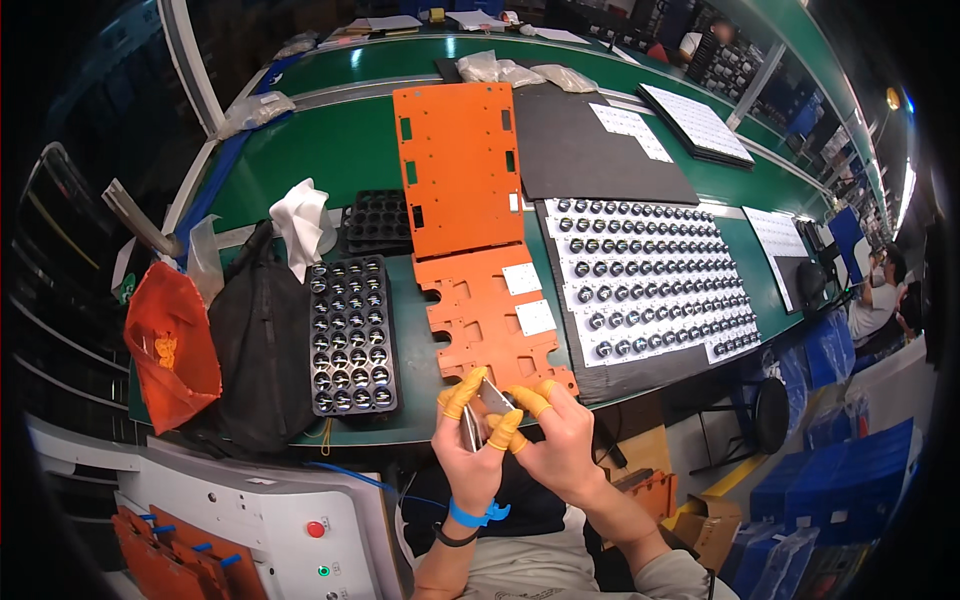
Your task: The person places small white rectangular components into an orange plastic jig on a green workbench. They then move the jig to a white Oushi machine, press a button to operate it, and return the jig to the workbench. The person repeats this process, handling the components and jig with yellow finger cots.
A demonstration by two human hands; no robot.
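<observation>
My left hand (468,452) and my right hand (556,440) meet in front of the table edge, yellow covers on several fingertips. Between them are thin flat plates (496,397), pale at the edges and tilted on end; both hands pinch them, and the fingers hide much of their faces. Just beyond lies an orange hinged fixture (470,325), its lid (458,170) swung back away from me. Two white square boards, a farther board (521,279) and a nearer board (535,317), rest in the fixture's base. A blue wrist strap (478,514) circles my left wrist.
Left of the fixture sits a black tray (392,390) of round dark lenses; right, white panels (590,335) carry rows of similar parts on a dark mat (600,165). A black bag (260,350) and orange pouch (180,370) stand left. A person (872,310) sits far right.
</observation>
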